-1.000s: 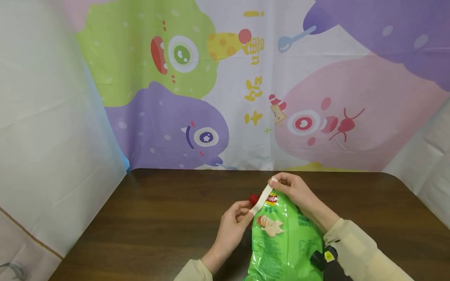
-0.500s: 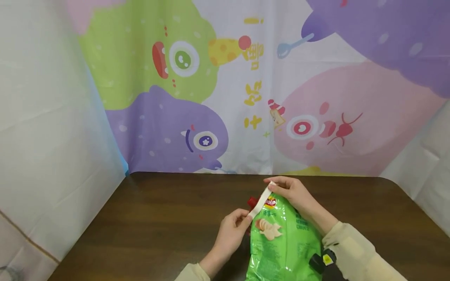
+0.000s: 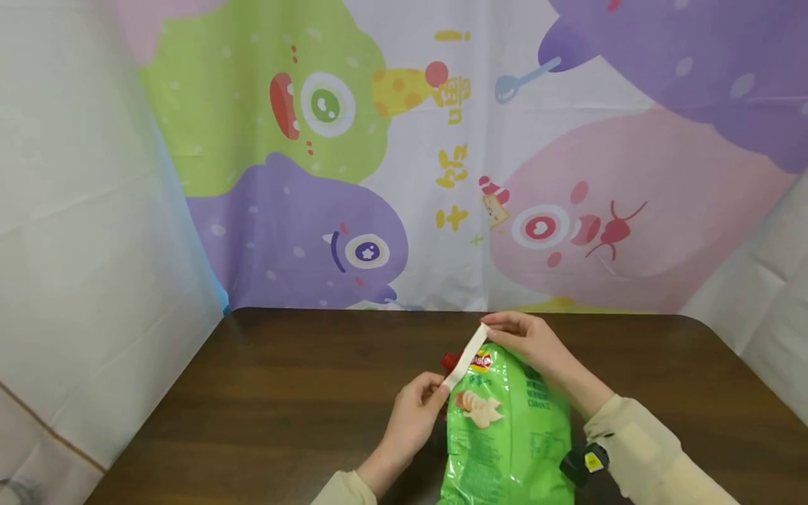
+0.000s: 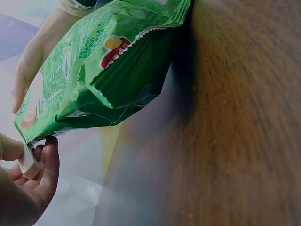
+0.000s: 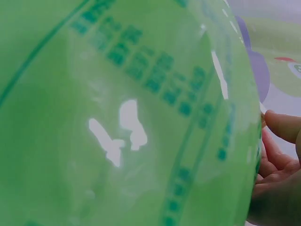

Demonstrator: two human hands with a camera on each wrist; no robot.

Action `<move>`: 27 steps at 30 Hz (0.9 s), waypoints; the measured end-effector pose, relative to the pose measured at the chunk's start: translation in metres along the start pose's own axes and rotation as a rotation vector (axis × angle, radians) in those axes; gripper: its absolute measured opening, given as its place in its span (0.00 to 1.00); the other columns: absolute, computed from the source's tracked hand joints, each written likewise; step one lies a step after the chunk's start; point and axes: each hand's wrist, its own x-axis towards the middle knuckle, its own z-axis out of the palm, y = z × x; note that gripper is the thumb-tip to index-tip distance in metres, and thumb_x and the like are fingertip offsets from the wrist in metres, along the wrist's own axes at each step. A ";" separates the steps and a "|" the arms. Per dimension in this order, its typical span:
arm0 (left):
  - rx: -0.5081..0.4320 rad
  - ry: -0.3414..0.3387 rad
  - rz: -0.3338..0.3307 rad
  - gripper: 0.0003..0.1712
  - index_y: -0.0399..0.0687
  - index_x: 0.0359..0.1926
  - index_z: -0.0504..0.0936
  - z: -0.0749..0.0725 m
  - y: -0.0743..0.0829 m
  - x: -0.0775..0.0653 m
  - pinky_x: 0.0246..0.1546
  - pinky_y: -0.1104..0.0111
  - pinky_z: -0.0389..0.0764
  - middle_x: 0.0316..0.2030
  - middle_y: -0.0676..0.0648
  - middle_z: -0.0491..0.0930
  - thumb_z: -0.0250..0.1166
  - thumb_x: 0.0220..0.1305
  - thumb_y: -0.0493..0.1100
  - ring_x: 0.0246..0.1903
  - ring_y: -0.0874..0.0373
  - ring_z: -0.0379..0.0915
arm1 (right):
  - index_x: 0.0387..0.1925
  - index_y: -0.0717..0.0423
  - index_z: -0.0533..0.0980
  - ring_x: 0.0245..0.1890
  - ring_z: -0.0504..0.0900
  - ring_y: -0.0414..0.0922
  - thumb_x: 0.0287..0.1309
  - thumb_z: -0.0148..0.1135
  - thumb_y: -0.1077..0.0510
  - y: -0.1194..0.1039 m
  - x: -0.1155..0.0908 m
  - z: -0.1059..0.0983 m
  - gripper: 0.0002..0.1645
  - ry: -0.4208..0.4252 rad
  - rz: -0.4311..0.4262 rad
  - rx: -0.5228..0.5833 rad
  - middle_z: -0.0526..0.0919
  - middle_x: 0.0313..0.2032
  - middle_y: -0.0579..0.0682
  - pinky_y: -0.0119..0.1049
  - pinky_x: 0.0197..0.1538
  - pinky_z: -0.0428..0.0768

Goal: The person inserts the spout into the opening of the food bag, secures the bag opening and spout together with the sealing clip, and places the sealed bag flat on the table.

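Note:
A green chip bag [image 3: 505, 435] stands tilted on the table, its top edge covered by a long white bag clip [image 3: 466, 358]. My left hand [image 3: 410, 417] pinches the clip's lower left end between thumb and fingers. At the other end, my right hand [image 3: 533, 347] pinches the clip near the bag's top corner. The left wrist view shows the end of the clip [image 4: 29, 165] between thumb and fingers, beside the bag's corner. Bulging green film of the bag [image 5: 141, 117] fills most of the right wrist view.
Behind the clip, a small red thing [image 3: 449, 361] peeks out, mostly hidden. The brown wooden table [image 3: 284, 393] reaches back to a cartoon-printed curtain [image 3: 442, 280]. White cloth [image 3: 95, 210] hangs at the left side. A black wrist camera [image 3: 583, 463] sits by the right sleeve.
The bag and clip have shifted slightly left in the head view. Both hands keep their pinch on the clip's ends, and the head view has tilted a little.

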 end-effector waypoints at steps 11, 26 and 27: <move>-0.034 0.014 -0.039 0.08 0.29 0.37 0.77 -0.001 -0.011 0.006 0.27 0.57 0.78 0.27 0.40 0.78 0.55 0.62 0.33 0.24 0.61 0.71 | 0.50 0.67 0.72 0.36 0.80 0.35 0.56 0.60 0.55 0.005 -0.005 -0.004 0.24 0.032 -0.035 0.068 0.82 0.41 0.51 0.31 0.37 0.78; -0.055 0.009 -0.049 0.12 0.30 0.38 0.76 -0.007 -0.025 0.014 0.30 0.61 0.78 0.24 0.46 0.77 0.55 0.61 0.38 0.24 0.62 0.71 | 0.49 0.66 0.72 0.44 0.79 0.36 0.59 0.57 0.54 0.014 -0.026 -0.008 0.22 0.123 -0.137 0.069 0.81 0.43 0.48 0.27 0.44 0.76; -0.053 0.014 -0.052 0.12 0.30 0.38 0.76 -0.008 -0.025 0.014 0.30 0.61 0.78 0.24 0.47 0.77 0.55 0.61 0.39 0.24 0.61 0.71 | 0.48 0.66 0.72 0.44 0.79 0.34 0.59 0.57 0.54 0.014 -0.028 -0.007 0.21 0.132 -0.151 0.067 0.82 0.42 0.46 0.27 0.44 0.76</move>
